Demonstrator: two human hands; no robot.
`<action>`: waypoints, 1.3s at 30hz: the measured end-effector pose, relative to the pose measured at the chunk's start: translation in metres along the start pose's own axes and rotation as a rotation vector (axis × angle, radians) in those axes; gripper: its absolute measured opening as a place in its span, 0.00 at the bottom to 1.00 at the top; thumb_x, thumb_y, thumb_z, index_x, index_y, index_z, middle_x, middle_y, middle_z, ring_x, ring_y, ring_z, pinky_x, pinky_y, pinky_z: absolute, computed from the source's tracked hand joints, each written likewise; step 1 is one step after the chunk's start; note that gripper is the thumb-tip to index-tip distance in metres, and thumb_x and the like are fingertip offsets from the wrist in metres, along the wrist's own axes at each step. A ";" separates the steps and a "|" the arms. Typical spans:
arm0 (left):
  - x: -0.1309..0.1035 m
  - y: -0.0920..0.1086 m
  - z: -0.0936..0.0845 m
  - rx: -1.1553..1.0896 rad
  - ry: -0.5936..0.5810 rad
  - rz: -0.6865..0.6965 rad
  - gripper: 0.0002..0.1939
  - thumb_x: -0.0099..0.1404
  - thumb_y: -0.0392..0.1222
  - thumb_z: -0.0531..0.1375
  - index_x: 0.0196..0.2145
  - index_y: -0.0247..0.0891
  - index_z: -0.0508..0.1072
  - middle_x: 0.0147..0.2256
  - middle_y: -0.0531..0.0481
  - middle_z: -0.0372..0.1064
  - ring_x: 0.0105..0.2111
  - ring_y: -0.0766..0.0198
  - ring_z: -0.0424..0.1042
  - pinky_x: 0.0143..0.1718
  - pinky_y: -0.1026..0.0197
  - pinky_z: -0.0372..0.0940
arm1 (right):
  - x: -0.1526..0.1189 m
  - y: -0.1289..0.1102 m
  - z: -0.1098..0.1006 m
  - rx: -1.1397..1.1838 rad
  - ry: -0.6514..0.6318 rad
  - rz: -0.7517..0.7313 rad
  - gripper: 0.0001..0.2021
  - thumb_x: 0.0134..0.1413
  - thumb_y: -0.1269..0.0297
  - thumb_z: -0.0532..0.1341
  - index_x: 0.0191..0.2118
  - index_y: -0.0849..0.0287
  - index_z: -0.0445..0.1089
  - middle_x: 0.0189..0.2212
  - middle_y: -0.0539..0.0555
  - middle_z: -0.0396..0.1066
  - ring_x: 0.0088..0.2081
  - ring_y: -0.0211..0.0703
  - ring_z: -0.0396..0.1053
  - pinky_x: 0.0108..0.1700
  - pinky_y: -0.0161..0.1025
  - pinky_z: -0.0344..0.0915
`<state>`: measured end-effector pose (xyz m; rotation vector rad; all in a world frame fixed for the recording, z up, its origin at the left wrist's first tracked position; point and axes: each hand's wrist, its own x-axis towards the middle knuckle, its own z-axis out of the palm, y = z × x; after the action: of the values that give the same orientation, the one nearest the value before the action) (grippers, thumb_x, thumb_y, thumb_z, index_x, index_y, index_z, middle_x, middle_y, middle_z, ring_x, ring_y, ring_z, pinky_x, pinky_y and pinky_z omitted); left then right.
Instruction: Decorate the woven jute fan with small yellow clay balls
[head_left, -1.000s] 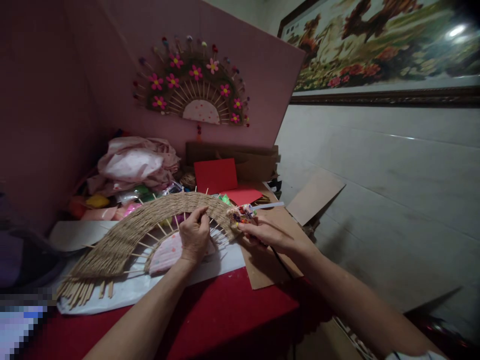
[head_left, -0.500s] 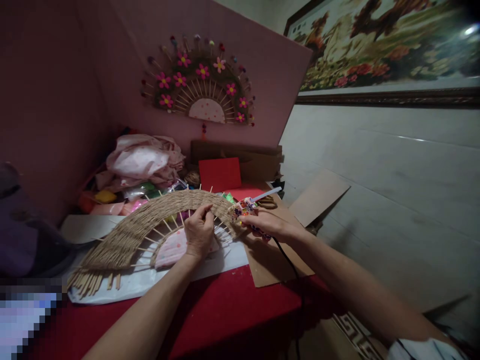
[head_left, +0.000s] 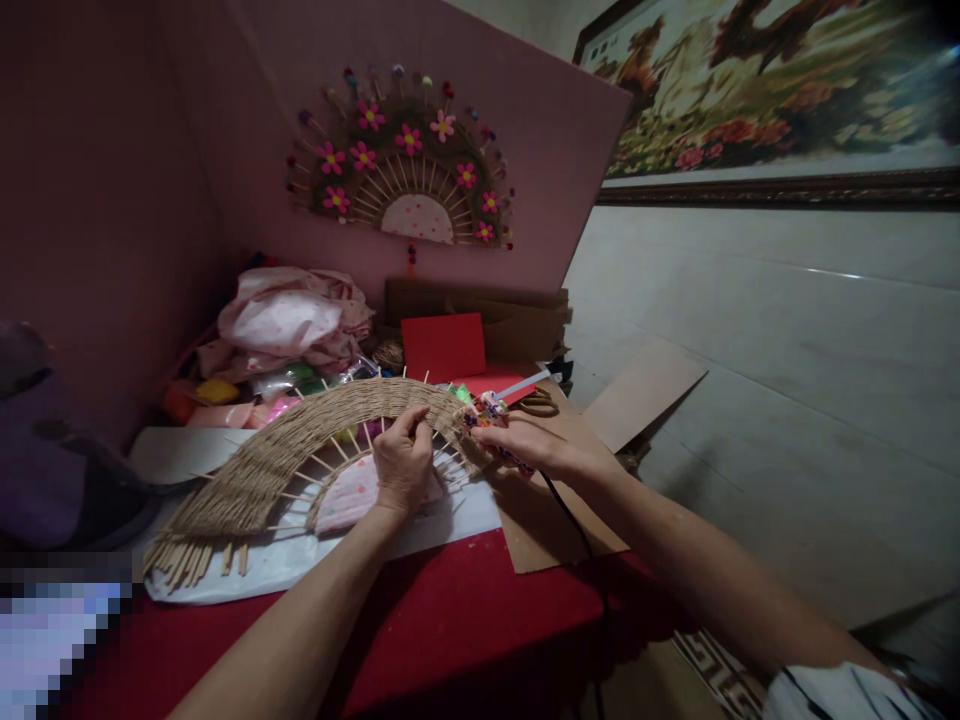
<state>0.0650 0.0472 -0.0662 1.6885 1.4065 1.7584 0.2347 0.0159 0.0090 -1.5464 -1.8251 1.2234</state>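
A woven twine fan (head_left: 292, 460) with thin wooden sticks lies on white plastic (head_left: 300, 575). At its inner edge is a half-round of pink spotted cloth (head_left: 349, 495). My left hand (head_left: 403, 465) is closed over the fan's inner sticks, fingertips pinched near the woven band; what they hold is too small to name. Wrapped round a glue gun (head_left: 491, 412) in a flowered cover is my right hand (head_left: 517, 440). A pale glue stick (head_left: 523, 385) sticks out of its back, and its front is at the fan's right end.
Scissors (head_left: 538, 402) and cardboard (head_left: 547, 530) lie right of the fan. Behind are red card (head_left: 444, 346), bundled pink cloth (head_left: 292, 310) and bagged craft pieces. A flower-decorated fan (head_left: 409, 170) hangs on the back board. Red cloth (head_left: 450, 610) covers the table.
The right hand and glue gun have tilted and shifted slightly left against the fan. My left hand keeps its pinch on the fan. The whole view has shifted a little.
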 end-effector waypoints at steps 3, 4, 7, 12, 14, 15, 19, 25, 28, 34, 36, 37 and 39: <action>0.000 0.000 0.000 0.010 0.005 0.002 0.13 0.58 0.36 0.53 0.37 0.37 0.76 0.31 0.48 0.76 0.33 0.62 0.74 0.33 0.64 0.66 | 0.001 -0.002 0.000 0.004 -0.011 -0.006 0.12 0.51 0.56 0.55 0.25 0.60 0.59 0.18 0.46 0.57 0.17 0.30 0.55 0.15 0.29 0.52; 0.000 0.000 0.000 0.013 0.006 0.001 0.13 0.58 0.36 0.53 0.37 0.37 0.76 0.31 0.48 0.76 0.33 0.62 0.74 0.33 0.64 0.66 | 0.001 -0.003 0.000 0.012 -0.015 -0.011 0.12 0.51 0.56 0.55 0.25 0.60 0.59 0.18 0.46 0.57 0.17 0.30 0.54 0.15 0.29 0.52; 0.000 0.001 0.000 0.019 0.003 0.003 0.14 0.58 0.36 0.53 0.37 0.36 0.76 0.31 0.48 0.76 0.32 0.62 0.74 0.32 0.64 0.66 | 0.002 -0.004 0.000 0.008 -0.004 -0.017 0.13 0.51 0.56 0.55 0.24 0.60 0.59 0.17 0.46 0.56 0.17 0.30 0.53 0.15 0.28 0.51; 0.000 0.000 0.000 0.031 0.003 0.009 0.14 0.58 0.36 0.53 0.37 0.36 0.76 0.31 0.48 0.76 0.31 0.62 0.74 0.32 0.64 0.66 | 0.003 -0.003 -0.001 -0.015 -0.002 -0.019 0.14 0.52 0.55 0.54 0.24 0.60 0.60 0.17 0.47 0.56 0.17 0.30 0.54 0.16 0.29 0.52; 0.000 0.000 0.001 0.034 0.005 0.015 0.14 0.58 0.36 0.53 0.37 0.35 0.76 0.31 0.48 0.76 0.31 0.62 0.74 0.32 0.64 0.66 | 0.004 -0.002 -0.003 -0.035 0.006 -0.003 0.15 0.52 0.53 0.54 0.25 0.60 0.61 0.17 0.47 0.57 0.17 0.31 0.55 0.15 0.30 0.53; 0.000 -0.001 0.001 0.034 0.005 0.018 0.14 0.58 0.36 0.53 0.37 0.35 0.76 0.31 0.48 0.76 0.32 0.62 0.74 0.32 0.64 0.66 | 0.004 -0.002 -0.003 -0.047 0.013 0.007 0.16 0.52 0.52 0.54 0.25 0.60 0.61 0.18 0.47 0.58 0.17 0.32 0.55 0.15 0.30 0.54; 0.000 -0.001 0.001 0.039 0.011 0.017 0.13 0.58 0.36 0.53 0.37 0.36 0.76 0.31 0.48 0.76 0.31 0.63 0.74 0.32 0.64 0.66 | 0.006 -0.003 -0.002 -0.076 0.023 0.001 0.16 0.52 0.52 0.54 0.24 0.60 0.61 0.17 0.47 0.56 0.16 0.31 0.55 0.15 0.30 0.54; -0.001 0.000 0.001 0.043 0.006 0.017 0.13 0.58 0.36 0.53 0.37 0.37 0.76 0.32 0.48 0.76 0.32 0.63 0.74 0.33 0.64 0.65 | 0.008 -0.005 0.000 -0.078 0.004 -0.039 0.15 0.53 0.54 0.54 0.23 0.60 0.60 0.16 0.47 0.56 0.17 0.31 0.54 0.17 0.30 0.54; -0.001 -0.001 0.001 0.042 0.008 0.020 0.13 0.58 0.36 0.53 0.37 0.37 0.76 0.32 0.48 0.76 0.32 0.63 0.74 0.33 0.64 0.65 | 0.007 -0.007 0.000 -0.093 -0.003 -0.021 0.16 0.53 0.54 0.54 0.22 0.59 0.59 0.16 0.47 0.56 0.17 0.32 0.55 0.17 0.30 0.53; 0.000 -0.002 0.001 0.047 0.008 0.021 0.13 0.58 0.36 0.53 0.37 0.37 0.76 0.31 0.49 0.76 0.32 0.63 0.74 0.32 0.64 0.65 | 0.009 -0.005 -0.001 -0.088 0.003 -0.038 0.16 0.53 0.53 0.54 0.22 0.59 0.60 0.16 0.48 0.57 0.18 0.33 0.55 0.18 0.31 0.53; 0.000 -0.002 0.001 0.045 0.008 0.023 0.13 0.58 0.36 0.53 0.37 0.37 0.76 0.32 0.48 0.76 0.32 0.63 0.74 0.32 0.64 0.65 | 0.009 -0.005 -0.001 -0.092 0.003 -0.049 0.16 0.54 0.54 0.55 0.22 0.59 0.60 0.16 0.48 0.57 0.19 0.33 0.55 0.18 0.31 0.53; 0.000 -0.002 0.001 0.043 0.007 0.023 0.13 0.58 0.36 0.53 0.37 0.37 0.76 0.32 0.48 0.77 0.32 0.63 0.74 0.32 0.64 0.65 | 0.009 -0.006 -0.001 -0.096 0.000 -0.046 0.16 0.54 0.54 0.55 0.22 0.59 0.59 0.16 0.48 0.56 0.19 0.33 0.54 0.19 0.31 0.53; 0.000 -0.002 0.001 0.039 0.009 0.021 0.13 0.58 0.36 0.53 0.37 0.37 0.76 0.32 0.48 0.77 0.32 0.63 0.74 0.32 0.64 0.66 | 0.008 -0.009 0.000 -0.106 -0.002 -0.018 0.16 0.54 0.55 0.55 0.21 0.59 0.58 0.15 0.48 0.55 0.19 0.33 0.53 0.19 0.32 0.53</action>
<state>0.0657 0.0482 -0.0681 1.7234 1.4405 1.7628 0.2273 0.0241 0.0150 -1.5817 -1.9289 1.1362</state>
